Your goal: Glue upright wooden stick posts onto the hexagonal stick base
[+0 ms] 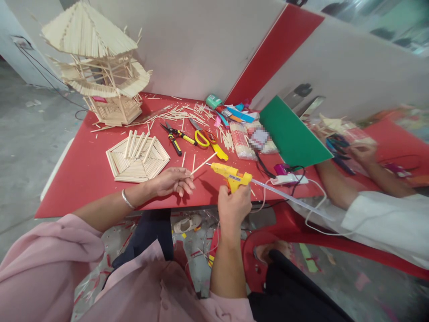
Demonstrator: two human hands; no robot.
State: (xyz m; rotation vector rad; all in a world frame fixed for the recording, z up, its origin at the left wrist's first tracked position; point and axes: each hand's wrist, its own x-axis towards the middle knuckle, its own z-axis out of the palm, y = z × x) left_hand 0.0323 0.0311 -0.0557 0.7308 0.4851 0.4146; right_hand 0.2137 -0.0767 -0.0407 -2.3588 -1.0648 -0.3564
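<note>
Between the thumb and fingertips of my left hand is a thin wooden stick, tilted up to the right. My right hand is wrapped round a yellow glue gun, whose nozzle is close to the stick; whether they touch I cannot tell. A long clear glue stick extends from the gun's back. Left of my left hand lies a hexagonal stick panel with several rolled sticks on top. Cutters and yellow-handled scissors lie beyond my hands.
A tiered stick pagoda stands at the back left of the red table. Loose sticks, stick packs and a green board lie further back. Another person's white sleeve and hands are at right, near a power strip.
</note>
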